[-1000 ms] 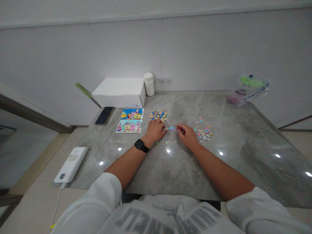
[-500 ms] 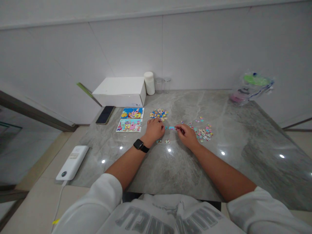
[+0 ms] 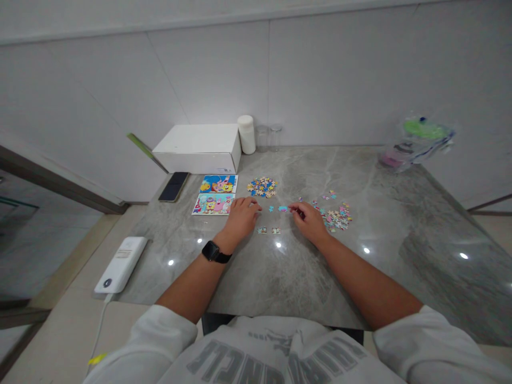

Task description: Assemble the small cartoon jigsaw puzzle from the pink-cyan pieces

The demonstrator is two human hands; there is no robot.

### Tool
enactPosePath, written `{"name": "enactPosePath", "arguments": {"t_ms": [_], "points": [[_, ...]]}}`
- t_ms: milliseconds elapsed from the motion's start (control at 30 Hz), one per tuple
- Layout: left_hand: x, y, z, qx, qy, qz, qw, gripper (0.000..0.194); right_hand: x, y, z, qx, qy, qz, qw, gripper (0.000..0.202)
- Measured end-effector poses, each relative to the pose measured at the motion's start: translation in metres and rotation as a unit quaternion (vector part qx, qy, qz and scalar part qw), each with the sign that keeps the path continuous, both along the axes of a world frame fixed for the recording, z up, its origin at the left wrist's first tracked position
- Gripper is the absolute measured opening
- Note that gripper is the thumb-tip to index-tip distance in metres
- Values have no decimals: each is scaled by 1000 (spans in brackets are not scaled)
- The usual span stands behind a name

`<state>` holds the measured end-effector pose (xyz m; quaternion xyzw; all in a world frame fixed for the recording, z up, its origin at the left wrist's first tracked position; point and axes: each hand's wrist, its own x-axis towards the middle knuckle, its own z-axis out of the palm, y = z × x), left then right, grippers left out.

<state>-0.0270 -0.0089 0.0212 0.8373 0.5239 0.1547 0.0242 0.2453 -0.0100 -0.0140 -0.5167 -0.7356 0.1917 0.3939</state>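
Note:
My left hand [image 3: 243, 214], with a black smartwatch [image 3: 216, 252] on its wrist, rests on the table beside the picture cards, fingers stretched and apart, holding nothing visible. My right hand [image 3: 307, 218] is closed in a pinch at the right end of a small joined strip of blue and pink puzzle pieces [image 3: 282, 208]; the piece in its fingertips is mostly hidden. One blue puzzle piece [image 3: 271, 209] lies between the hands. Nearer me are two small groups of pieces, a left one [image 3: 262, 230] and a right one [image 3: 276, 230].
Loose pastel pieces [image 3: 338, 217] spread right of my right hand; a blue and yellow pile [image 3: 262, 186] lies behind. Two cartoon picture cards [image 3: 218, 184], a phone [image 3: 174, 186], a white box [image 3: 196, 144], a white bottle [image 3: 247, 135], clear jars [image 3: 275, 137], a plastic bag [image 3: 416, 144] and a power bank [image 3: 121, 265] surround them.
My left hand has moved left, off the middle pieces, uncovering the single blue piece and the left group below. My right hand stays at the strip in nearly the same pinch.

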Motion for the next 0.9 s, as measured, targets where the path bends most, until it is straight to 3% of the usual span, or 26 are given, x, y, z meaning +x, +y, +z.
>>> {"name": "enactPosePath", "arguments": {"t_ms": [233, 533, 900], "points": [[-7, -13, -4, -19, -39, -11, 999, 24, 2, 0, -2, -2, -5, -5, 1000, 26], [-32, 3, -14, -1, -95, 61, 994, 27, 3, 1, -2, 0, -11, -16, 1000, 26], [-20, -1, -21, -25, -103, 14, 994, 28, 3, 1, -5, 9, -16, -22, 1000, 26]]}}
